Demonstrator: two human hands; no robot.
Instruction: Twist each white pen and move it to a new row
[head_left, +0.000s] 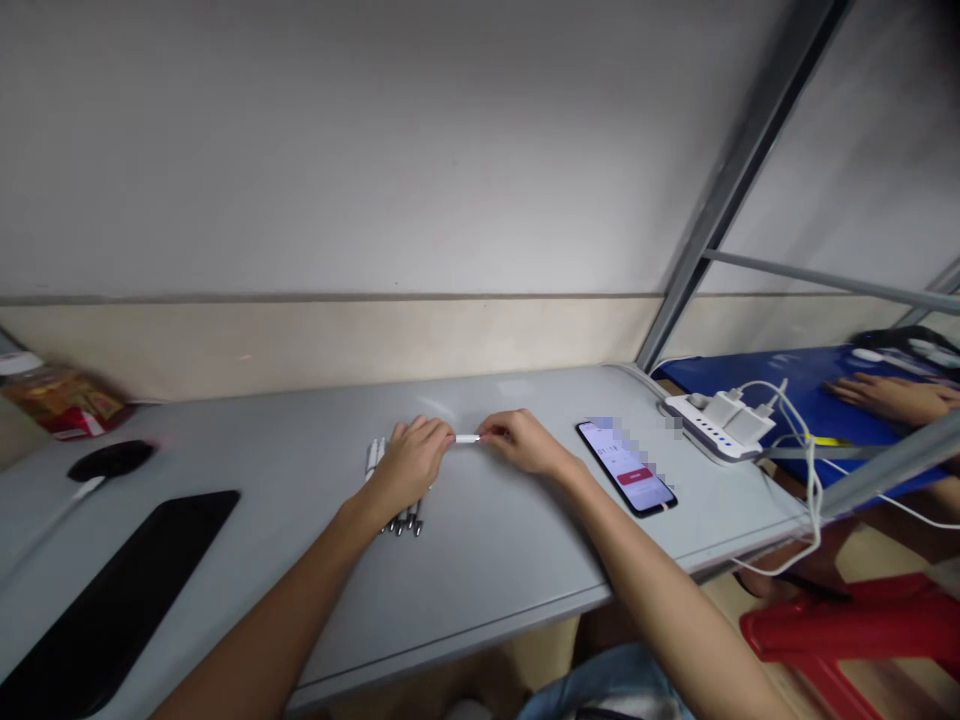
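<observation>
A slim white pen (467,439) is held level just above the grey desk, one end in each hand. My left hand (415,455) is closed with its fingertips pinched on the left end. On the right end, my right hand (517,440) is pinched closed too. Several similar pens (405,524) with white barrels and dark silvery ends lie side by side beneath my left hand and wrist, which hide their middles.
A lit phone (627,468) lies right of my hands, near a power strip (712,430) with white plugs and cables. At left are a black mat (124,600), a computer mouse (111,460) and a jar (60,395). Another person's hand (892,397) rests on a blue table.
</observation>
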